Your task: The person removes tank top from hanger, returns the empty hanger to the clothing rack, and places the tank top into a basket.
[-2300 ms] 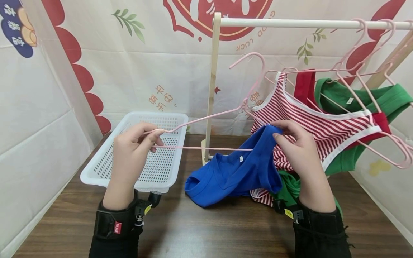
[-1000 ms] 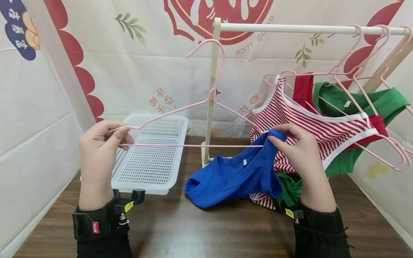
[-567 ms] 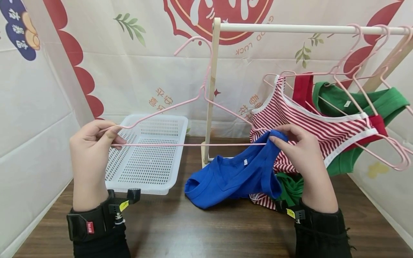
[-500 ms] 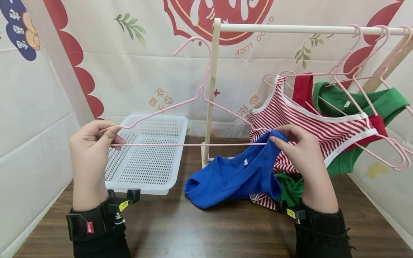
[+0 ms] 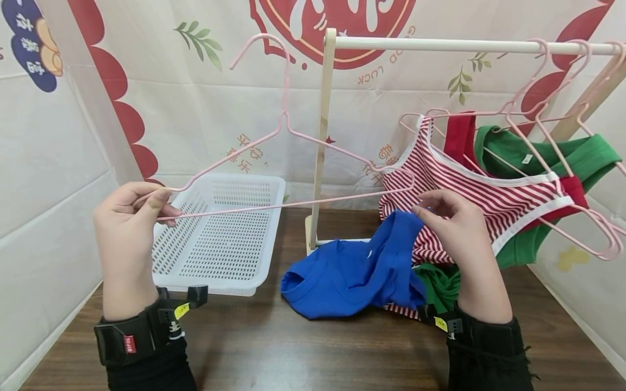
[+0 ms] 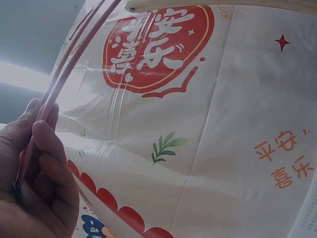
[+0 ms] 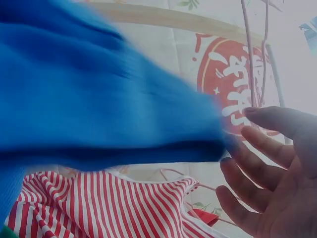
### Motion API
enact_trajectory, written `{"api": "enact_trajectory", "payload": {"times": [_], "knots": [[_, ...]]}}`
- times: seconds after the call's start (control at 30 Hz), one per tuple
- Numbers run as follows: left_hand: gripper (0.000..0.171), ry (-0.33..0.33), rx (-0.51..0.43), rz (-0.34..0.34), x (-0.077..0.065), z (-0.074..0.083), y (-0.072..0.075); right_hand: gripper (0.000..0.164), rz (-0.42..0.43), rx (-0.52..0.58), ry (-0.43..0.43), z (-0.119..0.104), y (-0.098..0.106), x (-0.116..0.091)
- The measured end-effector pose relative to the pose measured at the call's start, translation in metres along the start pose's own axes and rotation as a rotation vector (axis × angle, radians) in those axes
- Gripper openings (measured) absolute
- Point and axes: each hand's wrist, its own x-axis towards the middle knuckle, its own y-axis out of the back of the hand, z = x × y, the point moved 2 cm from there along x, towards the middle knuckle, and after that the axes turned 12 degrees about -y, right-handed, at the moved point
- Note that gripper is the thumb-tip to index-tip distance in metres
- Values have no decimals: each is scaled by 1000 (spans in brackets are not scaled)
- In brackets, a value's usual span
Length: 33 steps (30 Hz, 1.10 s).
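A bare pink hanger (image 5: 313,203) is held up by its left corner, pinched between the thumb and fingers of my left hand (image 5: 132,217). Its hook points up and its right corner hangs free in front of the striped top. My right hand (image 5: 452,222) has its fingers parted and holds nothing. Just below those fingertips a blue sleeveless top (image 5: 342,282) slumps onto the table, its upper edge still raised. In the right wrist view the blue top (image 7: 109,99) is blurred, right at the fingertips. The left wrist view shows the fingers (image 6: 49,144) curled round the pink wire.
A white perforated basket (image 5: 220,288) stands on the table behind my left hand. At right a rack (image 5: 415,43) bears several pink hangers with a red-striped top (image 5: 469,179), a red one and a green top (image 5: 552,146). Bunched green cloth (image 5: 440,285) lies beside the blue top.
My left hand has carried the hanger leftward, and its right corner has come up out of the blue top. My right hand has let go of the blue top, which has dropped lower.
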Motion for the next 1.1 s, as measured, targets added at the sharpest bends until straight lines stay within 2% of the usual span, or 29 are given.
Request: {"api": "enact_trajectory", "payload": {"times": [0.1, 0.23, 0.33, 0.47, 0.63, 0.73, 0.97, 1.1], "knots": [[19, -4, 9, -13, 0, 1, -1, 31, 51, 47, 1, -4, 0, -1], [17, -10, 79, -60, -1, 1, -5, 28, 103, 105, 26, -9, 0, -4], [16, -9, 175, -97, -2, 0, -8, 26, 98, 123, 83, -13, -2, -7], [17, -17, 224, -130, -4, -1, -12, 26, 81, 108, 157, -18, -6, -9], [16, -39, 196, -153, -5, -1, -16, 28, 50, 66, 218, -21, -8, -11], [15, -45, 189, -162, -5, 0, -17, 27, 61, 40, 234, -20, -9, -12], [15, -38, 104, -169, -7, 2, -22, 20, 88, 57, 209, -17, -9, -13], [14, -39, 115, -184, -8, 2, -25, 18, 88, 65, 178, -16, -7, -12]]}}
